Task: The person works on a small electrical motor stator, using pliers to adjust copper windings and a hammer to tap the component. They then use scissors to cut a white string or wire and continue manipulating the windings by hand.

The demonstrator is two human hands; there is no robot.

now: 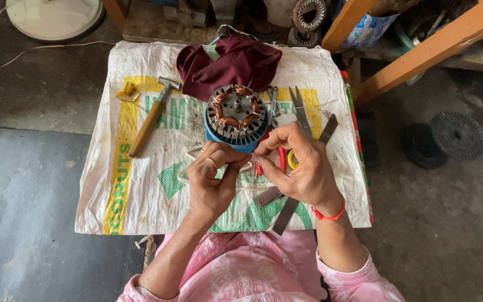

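A small tabletop (141, 207) is covered by a printed white woven sack, set on a grey concrete floor (29, 223); orange wooden beams (420, 50) are seen at the upper right; a wound motor stator (236, 117) in a blue casing is stood near the middle, just beyond both hands; the left hand (212, 176) and right hand (300, 162) are pinched nearly closed on a thin clear sleeve (247, 166); a hammer (151, 117), maroon cloth (227, 64) and scissors (300, 112) are laid around it.

Beside the blue motor stator (236, 119), the red-handled pliers (280, 158) and yellow ring (292, 160) are largely hidden by the right hand (300, 168), and whatever is pinched cannot be told.
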